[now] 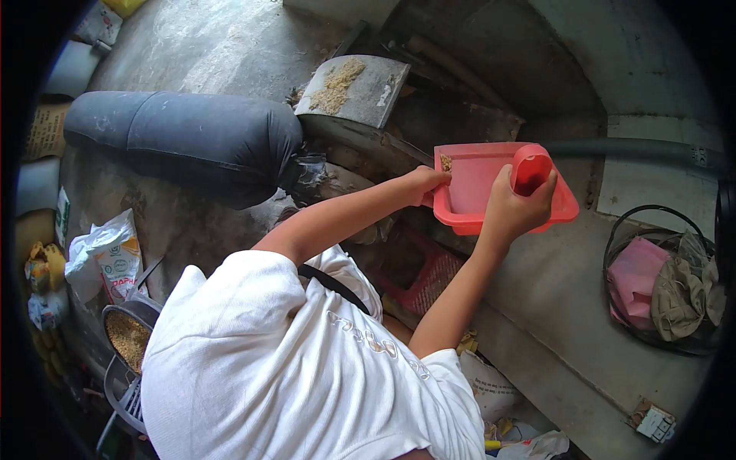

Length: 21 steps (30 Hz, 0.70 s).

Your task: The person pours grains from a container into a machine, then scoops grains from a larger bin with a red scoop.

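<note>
A red plastic dustpan is held out in front of me, tilted, with its broad inside facing up. My right hand is closed around its raised, hollow handle on the right. At the left edge, my left hand has its fingers closed and pressed on the rim; whether they also hold anything I cannot make out. A small patch of tan grain lies in the corner beside those fingers. Behind the pan, a grey metal housing carries a loose pile of similar grain on its curved top.
A long dark padded roll lies left of the housing. Below my arms is a dark red plastic stool. A pan of grain stands lower left, near a white printed bag. A basket with bags is at right.
</note>
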{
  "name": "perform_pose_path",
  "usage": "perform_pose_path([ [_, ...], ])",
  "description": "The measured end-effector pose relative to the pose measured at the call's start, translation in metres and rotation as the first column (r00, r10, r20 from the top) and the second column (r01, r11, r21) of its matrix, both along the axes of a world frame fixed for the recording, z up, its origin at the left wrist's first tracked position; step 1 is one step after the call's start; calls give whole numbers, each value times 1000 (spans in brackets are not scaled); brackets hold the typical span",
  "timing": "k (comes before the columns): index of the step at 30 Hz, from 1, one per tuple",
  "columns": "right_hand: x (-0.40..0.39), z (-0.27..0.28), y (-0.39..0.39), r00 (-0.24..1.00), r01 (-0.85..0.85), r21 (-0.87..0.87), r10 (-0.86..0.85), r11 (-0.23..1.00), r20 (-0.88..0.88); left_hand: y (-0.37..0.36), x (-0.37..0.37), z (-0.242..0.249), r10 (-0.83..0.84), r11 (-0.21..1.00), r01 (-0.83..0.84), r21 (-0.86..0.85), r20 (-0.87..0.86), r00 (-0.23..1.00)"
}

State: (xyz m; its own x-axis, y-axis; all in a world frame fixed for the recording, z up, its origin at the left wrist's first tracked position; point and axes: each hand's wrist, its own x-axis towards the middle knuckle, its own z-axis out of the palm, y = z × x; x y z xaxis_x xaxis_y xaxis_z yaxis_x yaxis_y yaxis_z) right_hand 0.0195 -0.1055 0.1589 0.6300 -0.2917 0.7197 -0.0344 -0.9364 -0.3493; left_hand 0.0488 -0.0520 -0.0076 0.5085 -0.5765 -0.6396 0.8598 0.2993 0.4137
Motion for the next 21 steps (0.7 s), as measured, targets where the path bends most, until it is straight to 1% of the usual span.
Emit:
perform_pose_path([
  [8, 3, 2, 1, 1000, 11, -10, -12, 1000, -24, 4, 0, 6, -12, 1000, 12, 2, -2, 1000],
  [10, 3, 3, 2, 993, 46, 49, -41, 998, -106, 5, 1, 7, -11, 1000, 11, 0, -2, 1000],
  [13, 4, 3, 2, 988, 65, 72, -54, 995, -143, 3, 1, 3, -21, 1000, 21, 7, -8, 1000],
  [16, 5, 3, 3, 993, 41, 48, -36, 998, -113, 5, 1, 8, -34, 999, 35, 32, -13, 999],
  [21, 6, 5, 4, 991, 51, 53, -44, 997, -124, 4, 1, 8, -37, 999, 38, 39, -16, 999],
])
